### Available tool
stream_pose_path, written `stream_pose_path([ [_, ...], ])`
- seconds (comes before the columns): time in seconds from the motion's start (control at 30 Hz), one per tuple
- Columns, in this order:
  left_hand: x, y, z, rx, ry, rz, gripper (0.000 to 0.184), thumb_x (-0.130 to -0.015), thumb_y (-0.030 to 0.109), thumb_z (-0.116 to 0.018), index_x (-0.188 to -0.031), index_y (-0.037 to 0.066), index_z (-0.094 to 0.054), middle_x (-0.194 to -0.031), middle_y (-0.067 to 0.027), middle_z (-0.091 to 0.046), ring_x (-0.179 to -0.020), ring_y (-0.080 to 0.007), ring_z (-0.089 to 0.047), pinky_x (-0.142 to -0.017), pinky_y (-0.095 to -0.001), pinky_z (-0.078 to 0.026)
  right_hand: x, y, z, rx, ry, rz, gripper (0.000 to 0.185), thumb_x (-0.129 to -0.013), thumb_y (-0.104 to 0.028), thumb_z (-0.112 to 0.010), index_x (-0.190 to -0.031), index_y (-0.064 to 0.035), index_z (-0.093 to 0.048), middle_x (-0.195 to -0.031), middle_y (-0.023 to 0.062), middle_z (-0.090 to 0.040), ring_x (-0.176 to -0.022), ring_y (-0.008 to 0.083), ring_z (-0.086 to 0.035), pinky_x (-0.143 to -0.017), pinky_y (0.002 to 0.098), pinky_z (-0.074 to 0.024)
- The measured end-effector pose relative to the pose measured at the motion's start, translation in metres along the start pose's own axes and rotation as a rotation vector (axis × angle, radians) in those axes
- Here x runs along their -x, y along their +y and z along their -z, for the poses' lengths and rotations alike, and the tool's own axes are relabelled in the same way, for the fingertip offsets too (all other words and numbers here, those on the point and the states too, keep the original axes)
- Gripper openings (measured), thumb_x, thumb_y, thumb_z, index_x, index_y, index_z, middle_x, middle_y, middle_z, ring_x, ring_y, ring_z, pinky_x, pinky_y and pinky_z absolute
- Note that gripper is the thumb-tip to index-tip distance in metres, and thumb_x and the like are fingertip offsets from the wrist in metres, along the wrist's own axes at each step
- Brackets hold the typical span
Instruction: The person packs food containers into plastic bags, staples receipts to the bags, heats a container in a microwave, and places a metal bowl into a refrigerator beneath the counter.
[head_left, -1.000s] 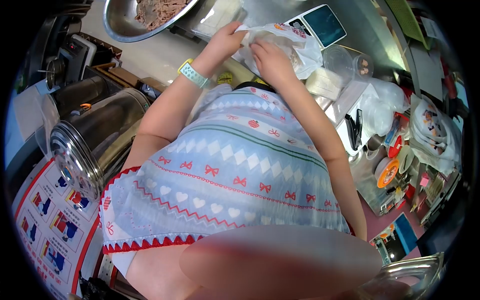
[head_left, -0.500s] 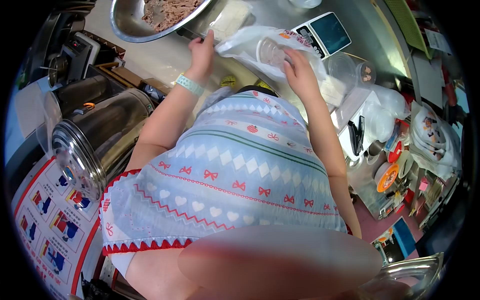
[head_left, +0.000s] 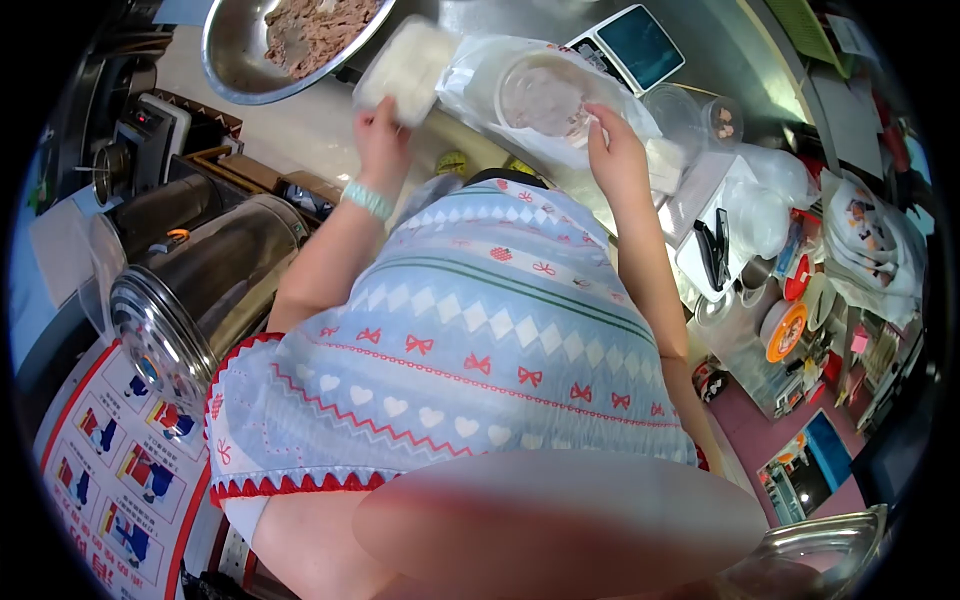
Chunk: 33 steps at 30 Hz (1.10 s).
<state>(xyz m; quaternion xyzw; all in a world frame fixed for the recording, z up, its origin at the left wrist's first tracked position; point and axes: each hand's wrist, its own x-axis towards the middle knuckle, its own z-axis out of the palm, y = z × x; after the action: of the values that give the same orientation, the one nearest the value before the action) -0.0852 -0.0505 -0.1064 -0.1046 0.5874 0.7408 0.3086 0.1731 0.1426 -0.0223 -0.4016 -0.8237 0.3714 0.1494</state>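
Head view, the only one: a white plastic bag point(head_left: 468, 92) is spread on the steel counter point(head_left: 480, 18), with a clear round tub point(head_left: 530, 88) framed by the plastic (can't tell if it's inside or on top). I'm placing everything off that bag.

Big change is on the bag's left. A second ago both hands were on the bag; now the left hand point(head_left: 384, 145) is off it, fingertips on the near edge of a pale pack point(head_left: 408, 68) just left of the bag. Looks like a thumb-and-finger pinch, and the pack is motion-blurred, so it's probably being shifted.

Right hand point(head_left: 617, 150) is at the bag's right side, half curled, fingertips at the tub's rim. Honestly can't tell if it's pinching or just steadying. The tub shows way more than a second ago too. My read: it's opened up to view and one hand is minding it, which frees the left for the pack. Can't make out what's in it, btw.

Also around the bag: kitchen scale point(head_left: 645, 50) just beyond its right end, small cup point(head_left: 724, 124) with bits in it off to the right, metal bowl point(head_left: 226, 65) of minced stuff well left, past the pack.
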Motion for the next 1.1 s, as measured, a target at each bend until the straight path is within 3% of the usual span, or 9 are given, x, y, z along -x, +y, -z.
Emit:
stream_pose_path([
  [0.2, 0.093, 0.101, 0.013, -0.267, -0.168, -0.477, 0.038, -0.091, 0.012, -0.056, -0.122, 0.008, -0.034, -0.112, -0.0103, -0.055, -0.101, -0.0233, -0.06, -0.089, -0.0394, -0.053, -0.001, 0.004, -0.002, -0.425, 0.01, -0.164, 0.035, -0.098, -0.026, -0.046, -0.124, -0.0063, -0.058, -0.123, 0.0157, -0.061, -0.113, 0.0249, -0.059, -0.096, 0.037, -0.0452],
  [0.43, 0.078, 0.082, -0.111, -0.399, -0.681, 0.146, 0.058, -0.093, 0.018, -0.059, -0.14, 0.001, -0.032, -0.122, -0.0135, -0.056, -0.106, -0.02, -0.058, -0.088, -0.033, -0.049, -0.014, -0.025, 0.022, -1.454, -0.216, -0.56, 0.049, -0.102, -0.032, -0.039, -0.139, -0.0002, -0.038, -0.135, 0.0158, -0.051, -0.12, 0.0253, -0.053, -0.102, 0.0375, -0.0421],
  [0.73, 0.018, -0.001, -0.139, -1.407, -0.644, -0.525, 0.051, -0.097, 0.031, -0.049, -0.128, -0.01, -0.043, -0.119, -0.0314, -0.055, -0.114, -0.0366, -0.054, -0.096, -0.0427, -0.042, -0.024, 0.04, -0.033, -0.331, 0.144, -0.4, 0.045, -0.096, -0.016, -0.052, -0.134, 0.0057, -0.04, -0.114, 0.0117, -0.058, -0.101, 0.019, -0.055, -0.09, 0.0323, -0.0437],
  [0.8, 0.023, -0.006, -0.127, -1.136, -0.724, -0.455, 0.039, -0.097, 0.026, -0.047, -0.108, -0.011, -0.052, -0.106, -0.0278, -0.06, -0.11, -0.0391, -0.054, -0.1, -0.0453, -0.038, -0.016, 0.032, -0.024, -0.596, 0.011, -0.425, 0.041, -0.097, -0.02, -0.05, -0.133, -0.0009, -0.044, -0.1, 0.0025, -0.058, -0.076, 0.0076, -0.047, -0.066, 0.0233, -0.0402],
  [0.83, 0.037, 0.024, -0.118, -1.565, -0.982, -0.673, 0.037, -0.097, 0.022, -0.047, -0.112, -0.011, -0.052, -0.111, -0.0276, -0.058, -0.109, -0.0428, -0.052, -0.104, -0.0463, -0.035, -0.008, 0.02, -0.012, -0.712, -0.102, -0.454, 0.039, -0.097, -0.022, -0.05, -0.133, -0.006, -0.048, -0.096, -0.0025, -0.058, -0.068, 0.0026, -0.041, -0.058, 0.0193, -0.0353],
  [0.87, 0.053, 0.055, -0.111, -1.859, -1.241, -1.012, 0.035, -0.096, 0.017, -0.047, -0.115, -0.012, -0.051, -0.116, -0.0275, -0.056, -0.109, -0.0465, -0.051, -0.108, -0.0473, -0.032, 0.003, -0.005, 0.005, -0.582, -0.219, -0.422, 0.049, -0.097, -0.025, -0.049, -0.14, -0.0034, -0.038, -0.122, 0.0068, -0.047, -0.102, 0.0141, -0.039, -0.084, 0.0264, -0.032],
  [0.9, 0.063, 0.063, -0.1, -1.585, -1.062, -0.733, 0.035, -0.095, 0.019, -0.051, -0.118, -0.007, -0.053, -0.119, -0.0229, -0.058, -0.112, -0.0382, -0.052, -0.105, -0.0427, -0.035, 0.012, -0.029, 0.023, -0.452, -0.33, -0.376, 0.06, -0.097, -0.028, -0.047, -0.147, -0.0009, -0.029, -0.149, 0.0162, -0.037, -0.136, 0.0255, -0.036, -0.111, 0.0335, -0.0287],
  [0.97, 0.082, 0.078, -0.083, -0.681, -0.724, -0.367, 0.037, -0.094, 0.023, -0.058, -0.125, 0.003, -0.058, -0.125, -0.0137, -0.06, -0.117, -0.0216, -0.053, -0.1, -0.0336, -0.041, 0.008, -0.063, 0.042, -0.314, -0.39, -0.113, 0.06, -0.098, -0.025, -0.045, -0.149, -0.0013, -0.025, -0.152, 0.0168, -0.031, -0.138, 0.0255, -0.033, -0.112, 0.0335, -0.0258],
  [1.1, 0.077, 0.137, -0.04, -0.261, -0.649, -0.462, 0.025, -0.092, 0.028, -0.064, -0.095, 0.004, -0.066, -0.082, -0.0012, -0.068, -0.073, -0.0084, -0.06, -0.069, -0.025, -0.049, -0.054, -0.115, 0.051, -0.751, -0.774, 0.262, 0.061, -0.099, -0.034, -0.043, -0.149, -0.0033, -0.025, -0.151, 0.0222, -0.029, -0.138, 0.0367, -0.031, -0.111, 0.0512, -0.0261],
])
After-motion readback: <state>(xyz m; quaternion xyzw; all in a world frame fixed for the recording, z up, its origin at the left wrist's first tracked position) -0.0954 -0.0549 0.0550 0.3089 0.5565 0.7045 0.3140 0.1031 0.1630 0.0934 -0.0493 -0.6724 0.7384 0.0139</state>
